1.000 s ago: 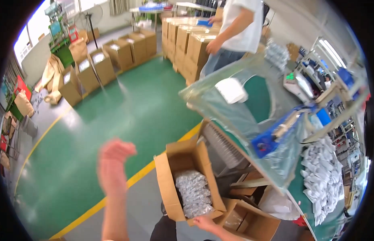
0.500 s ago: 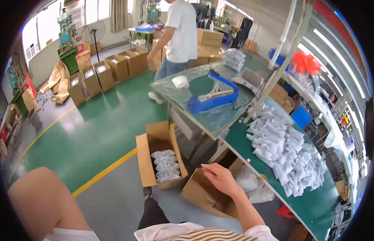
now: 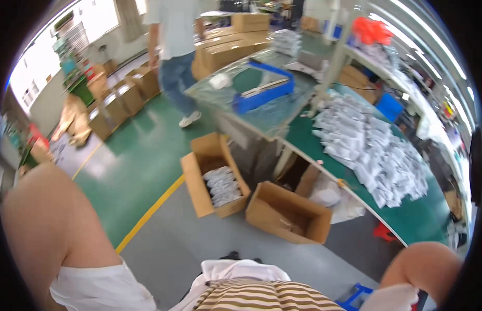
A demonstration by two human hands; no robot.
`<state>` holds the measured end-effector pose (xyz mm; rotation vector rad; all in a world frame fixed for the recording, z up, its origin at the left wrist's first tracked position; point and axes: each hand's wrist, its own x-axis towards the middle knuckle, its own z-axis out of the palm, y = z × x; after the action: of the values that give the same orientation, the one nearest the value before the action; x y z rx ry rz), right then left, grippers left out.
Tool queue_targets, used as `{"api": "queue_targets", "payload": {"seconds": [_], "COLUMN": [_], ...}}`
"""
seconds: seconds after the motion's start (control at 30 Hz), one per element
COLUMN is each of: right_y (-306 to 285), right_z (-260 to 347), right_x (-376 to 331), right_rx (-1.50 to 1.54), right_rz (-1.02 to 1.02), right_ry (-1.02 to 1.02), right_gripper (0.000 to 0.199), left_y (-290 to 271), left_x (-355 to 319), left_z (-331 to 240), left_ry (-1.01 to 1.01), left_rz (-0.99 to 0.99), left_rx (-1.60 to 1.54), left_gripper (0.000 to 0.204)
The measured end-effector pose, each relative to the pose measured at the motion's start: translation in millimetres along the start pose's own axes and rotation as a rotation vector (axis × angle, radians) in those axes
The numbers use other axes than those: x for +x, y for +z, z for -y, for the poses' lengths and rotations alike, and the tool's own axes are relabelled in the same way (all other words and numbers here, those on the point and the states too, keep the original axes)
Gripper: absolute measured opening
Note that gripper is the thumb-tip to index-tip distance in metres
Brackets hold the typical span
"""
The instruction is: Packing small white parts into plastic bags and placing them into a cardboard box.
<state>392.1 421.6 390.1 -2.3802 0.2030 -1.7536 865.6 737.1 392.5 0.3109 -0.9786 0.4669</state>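
Note:
Neither hand shows; only my bent left arm (image 3: 39, 223) at the left rim and my bent right arm (image 3: 427, 267) at the lower right are visible. On the floor ahead stands an open cardboard box (image 3: 200, 194) with several clear-wrapped packets (image 3: 221, 186) inside. Beside it, to the right, sits another open cardboard box (image 3: 287, 236), its brown inner bottom showing. A large heap of small whitish bagged pieces (image 3: 362, 142) covers part of the green-topped workbench (image 3: 425, 220) on my right.
A blue-framed bag sealer (image 3: 264, 96) and a white roll (image 3: 220, 81) lie on the plastic-covered table (image 3: 202, 93). Another person (image 3: 176, 67) stands beyond its left side. Several filled cartons (image 3: 116, 106) line the green floor at left. White bags (image 3: 326, 192) lie under the bench.
My right hand, earlier above the right-hand box, has left the view, and that arm is now bent at the lower right. The other person's pose has changed. My view has shifted.

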Motion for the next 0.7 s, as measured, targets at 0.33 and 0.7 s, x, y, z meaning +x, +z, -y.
{"api": "queue_targets", "payload": {"seconds": [0.33,0.7], "right_y": [184,215], "right_z": [80,181], "right_x": [-22,38], "right_rx": [0.310,-0.032], "right_rz": [-0.063,-0.220], "right_ry": [-0.205,-0.508], "right_gripper": [0.044,0.038], "left_y": [-61,-22], "left_x": [35,21], "left_z": [-67,-28], "left_ry": [0.177,0.285], "left_rz": [0.252,0.411], "left_rx": [0.215,-0.217], "left_gripper": [0.058,0.050]}}
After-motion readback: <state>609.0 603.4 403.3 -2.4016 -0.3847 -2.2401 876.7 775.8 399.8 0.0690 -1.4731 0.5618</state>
